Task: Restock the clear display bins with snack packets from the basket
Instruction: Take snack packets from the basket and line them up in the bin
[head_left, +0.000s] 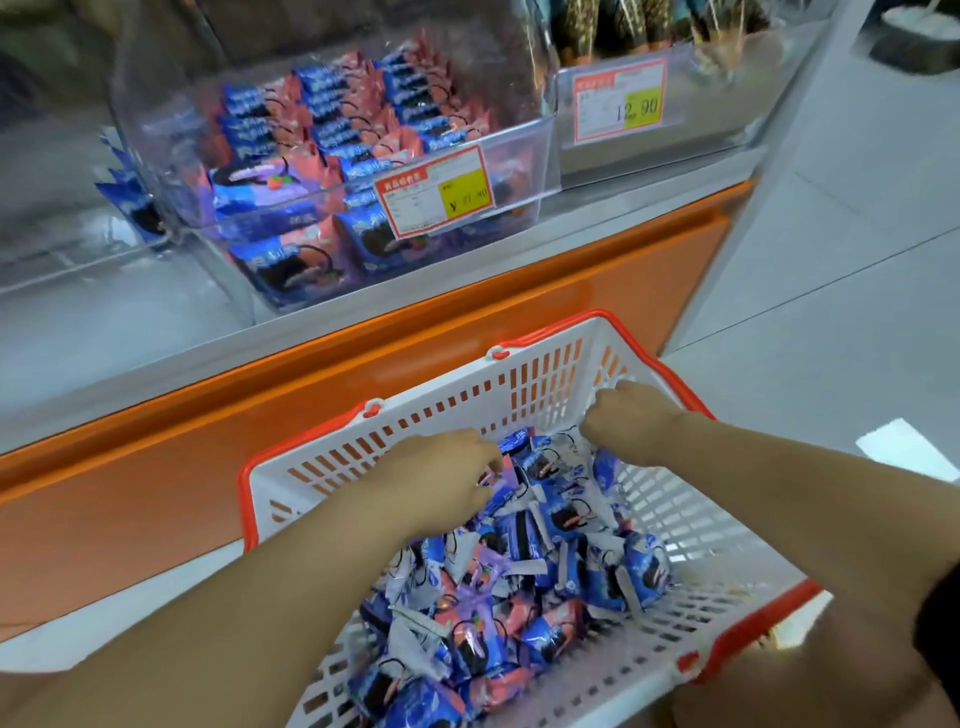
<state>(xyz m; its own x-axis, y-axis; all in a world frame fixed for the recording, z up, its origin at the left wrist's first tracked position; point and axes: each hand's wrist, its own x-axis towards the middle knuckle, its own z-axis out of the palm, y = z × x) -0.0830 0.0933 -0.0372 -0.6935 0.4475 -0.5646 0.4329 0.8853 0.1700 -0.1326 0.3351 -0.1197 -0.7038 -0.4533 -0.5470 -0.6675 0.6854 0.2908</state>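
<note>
A white basket with a red rim and handles (550, 364) sits low in front of me, holding a heap of blue, purple and pink snack packets (524, 587). Both my hands are inside it at the far end of the heap. My left hand (441, 480) reaches in from the left, and its curled fingertips pinch a packet at the top of the pile. My right hand (631, 423) is by the basket's far right corner, knuckles up, its fingers curled down onto packets and hidden underneath. Above, a clear display bin (524, 171) holds rows of the same packets behind a red and yellow price tag (436, 192).
The bins stand on a grey shelf over an orange cabinet front (597, 291). A second clear bin (660, 140) to the right carries a 12.90 tag and holds dark packets. Another clear bin (67, 208) stands at the left. Grey floor tiles (841, 291) lie to the right.
</note>
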